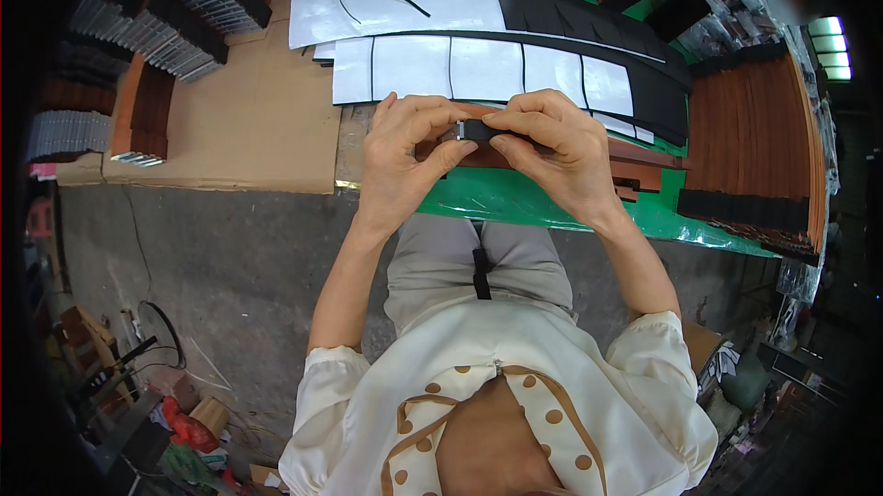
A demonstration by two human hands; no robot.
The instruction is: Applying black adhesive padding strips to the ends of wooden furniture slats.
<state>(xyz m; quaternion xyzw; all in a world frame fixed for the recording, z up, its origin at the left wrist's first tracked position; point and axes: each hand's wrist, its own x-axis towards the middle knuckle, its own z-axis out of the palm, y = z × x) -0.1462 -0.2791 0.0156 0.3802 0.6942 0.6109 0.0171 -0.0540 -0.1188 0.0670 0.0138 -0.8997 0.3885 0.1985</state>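
Observation:
Both hands meet over the near edge of the table, pinching a small black strip (477,130) with a silvery metal end piece (461,131). My left hand (403,148) grips it at the metal end between thumb and fingers. From the other side my right hand (563,142) closes thumb and forefinger on the black part; its fingers hide the rest of the strip. Beneath and beside the hands lie reddish-brown strips (648,154) on a green cover (515,197). Just beyond are white sheets (487,68) with thin black cords or strips lying across them.
Flat black pieces (579,22) lie behind the white sheets. At the right stands a tall stack of brown strips (745,128) with black ends. Brown strips with silvery ends (147,105) stand on cardboard (248,119) at the left. Below is a concrete floor (212,266).

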